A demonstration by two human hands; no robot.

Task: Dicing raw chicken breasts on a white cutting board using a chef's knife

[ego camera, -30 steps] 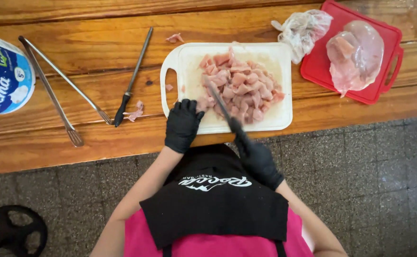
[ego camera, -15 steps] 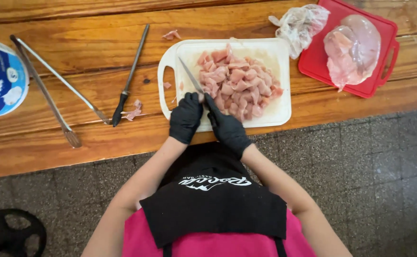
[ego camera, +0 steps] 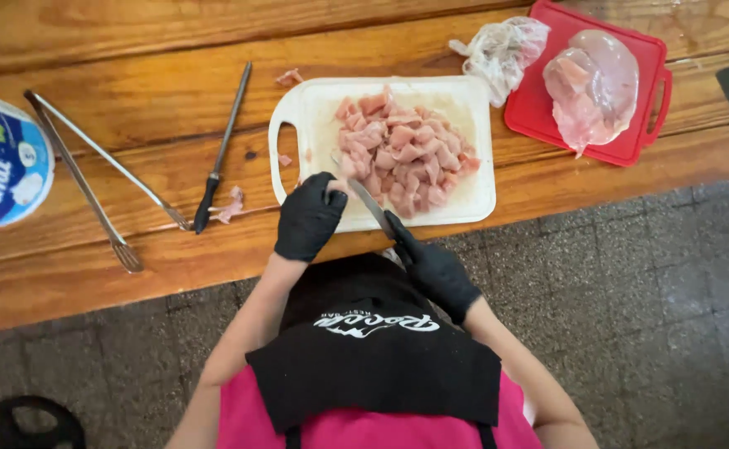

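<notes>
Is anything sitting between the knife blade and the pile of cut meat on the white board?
Nothing visible does. The knife, held in the right hand, lies with its tip at the near-left edge of the meat pile on the white cutting board. The left hand touches the blade from the left, outside that path.

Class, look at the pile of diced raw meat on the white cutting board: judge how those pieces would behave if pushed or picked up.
The meat pieces look wet and glossy, so they would probably slip between gloved fingers. They seem soft and irregular, likely to sag and slide rather than roll when the knife in the right hand pushes them. The white cutting board looks smeared, so some may stick.
</notes>
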